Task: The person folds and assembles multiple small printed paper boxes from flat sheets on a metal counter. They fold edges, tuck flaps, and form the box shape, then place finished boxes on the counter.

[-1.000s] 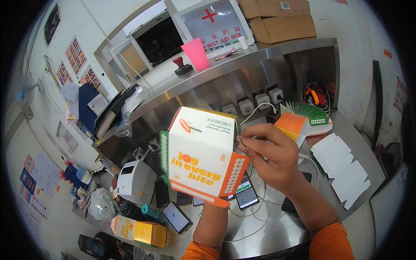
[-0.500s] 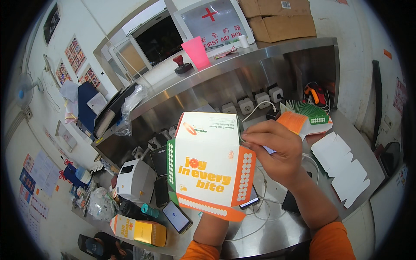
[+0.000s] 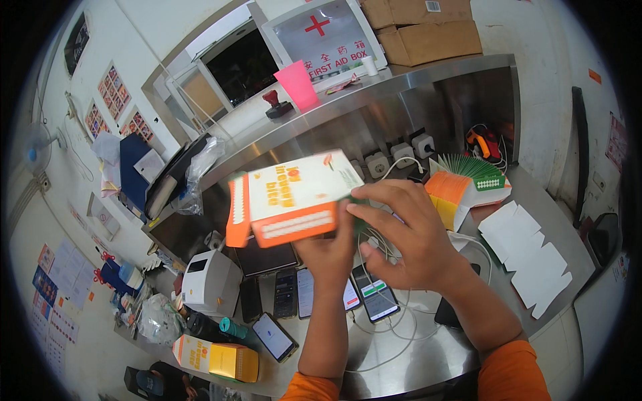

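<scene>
A white food carton [image 3: 304, 177] with orange and green sides and yellow lettering is raised above the counter, tilted, its printed panel upward. My left hand [image 3: 328, 247] grips it from below at its near right end, thumb along the edge. The rest of that hand's fingers are hidden by the carton. My right hand [image 3: 418, 237] has its fingertips against the carton's right corner, with the thumb spread away from the fingers. An orange end flap [image 3: 238, 210] stands out at the carton's left end.
On the metal counter [image 3: 401, 354] lie several phones [image 3: 374, 294] with white cables, a white printer [image 3: 210, 281] and a second carton [image 3: 217, 357] at the left. At the right are a stack of folded cartons [image 3: 461, 184] and white die-cut card sheets [image 3: 525, 257]. A raised shelf [image 3: 401, 83] runs behind.
The carton has turned and tipped, moving up and left, so its orange side now faces me. My left hand has come into view, and my right hand's fingers have spread from a pinch.
</scene>
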The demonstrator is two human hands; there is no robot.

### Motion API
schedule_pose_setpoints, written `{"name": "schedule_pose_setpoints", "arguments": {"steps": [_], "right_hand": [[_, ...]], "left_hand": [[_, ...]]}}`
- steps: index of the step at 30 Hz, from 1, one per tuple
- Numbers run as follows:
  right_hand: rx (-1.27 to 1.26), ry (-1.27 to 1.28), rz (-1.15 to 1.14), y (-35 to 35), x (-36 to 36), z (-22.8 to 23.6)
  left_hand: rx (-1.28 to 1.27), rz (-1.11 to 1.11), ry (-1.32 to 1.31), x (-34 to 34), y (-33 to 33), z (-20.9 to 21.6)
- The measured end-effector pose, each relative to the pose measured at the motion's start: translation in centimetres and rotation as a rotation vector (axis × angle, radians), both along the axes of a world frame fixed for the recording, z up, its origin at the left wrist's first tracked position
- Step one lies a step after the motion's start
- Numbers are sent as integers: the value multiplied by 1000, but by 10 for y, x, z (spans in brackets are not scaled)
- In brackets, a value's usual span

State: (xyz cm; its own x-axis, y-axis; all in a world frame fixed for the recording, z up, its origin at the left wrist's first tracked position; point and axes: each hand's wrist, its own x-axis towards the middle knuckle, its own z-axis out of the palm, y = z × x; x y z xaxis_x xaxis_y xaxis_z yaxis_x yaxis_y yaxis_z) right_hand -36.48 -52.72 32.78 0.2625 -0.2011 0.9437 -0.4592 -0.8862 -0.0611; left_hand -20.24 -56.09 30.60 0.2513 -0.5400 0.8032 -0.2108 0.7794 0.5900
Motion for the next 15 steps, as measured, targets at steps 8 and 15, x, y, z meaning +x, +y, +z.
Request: {"name": "schedule_pose_setpoints", "arguments": {"steps": [8,15], "right_hand": [[-96,-128,-159,-8,3,-7],[-270,-71,-193,-8,-13,5]], "left_hand": [[113,111,-844,0,9,-13],[150,-997,25,34,19,8]]}}
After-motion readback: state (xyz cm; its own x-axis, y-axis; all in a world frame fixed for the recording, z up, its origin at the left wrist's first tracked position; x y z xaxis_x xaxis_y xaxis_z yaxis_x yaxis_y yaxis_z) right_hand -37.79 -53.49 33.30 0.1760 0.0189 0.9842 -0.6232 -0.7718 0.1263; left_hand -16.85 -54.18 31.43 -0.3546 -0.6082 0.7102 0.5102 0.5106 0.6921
